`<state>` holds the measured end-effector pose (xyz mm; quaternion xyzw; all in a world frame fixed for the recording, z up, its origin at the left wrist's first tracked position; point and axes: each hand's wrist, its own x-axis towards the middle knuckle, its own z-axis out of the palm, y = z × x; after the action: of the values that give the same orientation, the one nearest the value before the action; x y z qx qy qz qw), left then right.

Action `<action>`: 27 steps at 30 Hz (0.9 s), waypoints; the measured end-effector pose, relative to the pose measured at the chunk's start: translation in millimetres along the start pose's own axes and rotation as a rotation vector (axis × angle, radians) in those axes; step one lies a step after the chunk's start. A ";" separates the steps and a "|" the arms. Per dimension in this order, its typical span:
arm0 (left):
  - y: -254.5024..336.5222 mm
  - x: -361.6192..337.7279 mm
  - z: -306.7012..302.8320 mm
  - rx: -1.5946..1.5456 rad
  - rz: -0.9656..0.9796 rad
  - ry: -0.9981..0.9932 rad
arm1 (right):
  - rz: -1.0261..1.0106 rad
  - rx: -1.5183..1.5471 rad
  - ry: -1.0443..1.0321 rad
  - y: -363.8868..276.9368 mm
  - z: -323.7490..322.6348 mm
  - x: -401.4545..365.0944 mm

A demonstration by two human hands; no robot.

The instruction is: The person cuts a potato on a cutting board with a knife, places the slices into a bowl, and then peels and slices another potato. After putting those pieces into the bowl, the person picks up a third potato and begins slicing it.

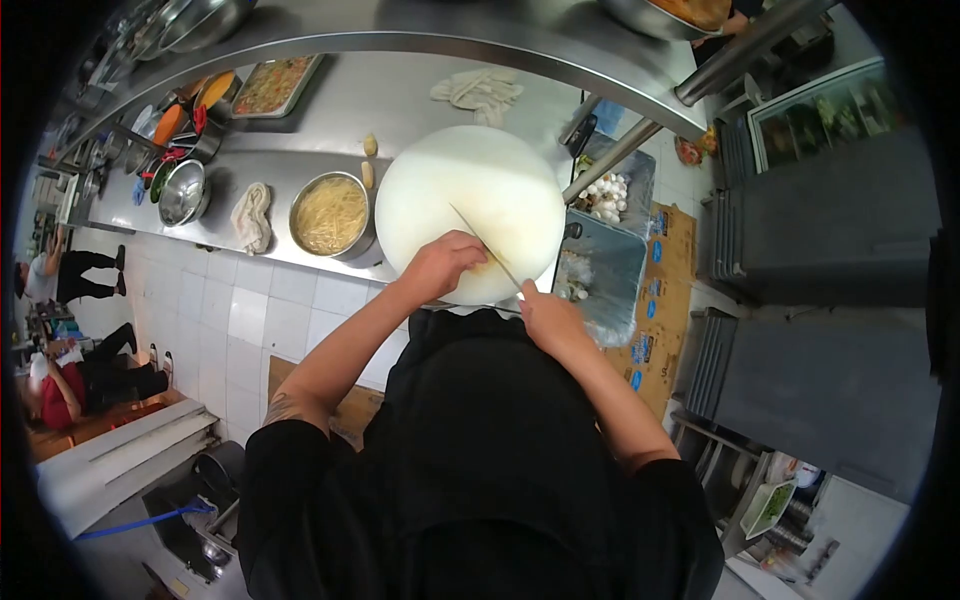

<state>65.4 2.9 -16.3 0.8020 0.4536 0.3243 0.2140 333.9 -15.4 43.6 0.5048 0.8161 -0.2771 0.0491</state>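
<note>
A round white cutting board [470, 170] lies at the counter's front edge. My right hand [550, 318] grips a knife [482, 240] by its handle, the long thin blade slanting across the board to the far left. Beside the blade, my left hand [445, 265] is closed with curled fingers pressed down on a small pale yellow piece of food, mostly hidden under the fingertips. Left of the board stands a metal bowl [297, 232] full of thin pale yellow strips. Two peeled pale yellow pieces [368, 174] lie between bowl and board.
A crumpled cloth [252, 217] and an empty metal bowl [184, 193] sit farther left. Another cloth [478, 92] lies behind the board. On the right are grey bins [615, 275], one with white scraps. A steel shelf [420, 40] overhangs the counter. Two people stand far left.
</note>
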 end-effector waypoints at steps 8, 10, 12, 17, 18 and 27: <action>0.8 0.0 -1.8 -0.025 -0.024 -0.015 | 0.000 0.006 -0.006 -10.1 -12.7 0.2; 0.9 0.2 0.2 -0.032 -0.028 0.001 | -0.037 0.036 0.027 -4.9 -9.9 4.3; -0.2 -3.4 -1.7 -0.033 -0.031 0.002 | -0.029 -0.012 0.007 -14.8 -25.4 -4.6; 0.7 -1.3 -0.5 -0.029 -0.032 0.001 | -0.024 0.004 0.007 0.8 -4.7 1.7; 0.5 -0.8 -0.5 -0.024 -0.036 0.007 | -0.032 0.043 0.014 2.0 -2.9 6.3; 5.4 -6.0 -5.3 -0.007 -0.020 -0.001 | -0.005 0.048 -0.006 -3.2 -0.1 8.1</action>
<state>62.5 -4.7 -11.1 0.7968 0.4603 0.3235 0.2204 327.3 -10.0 42.1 0.5029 0.8104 -0.2982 0.0384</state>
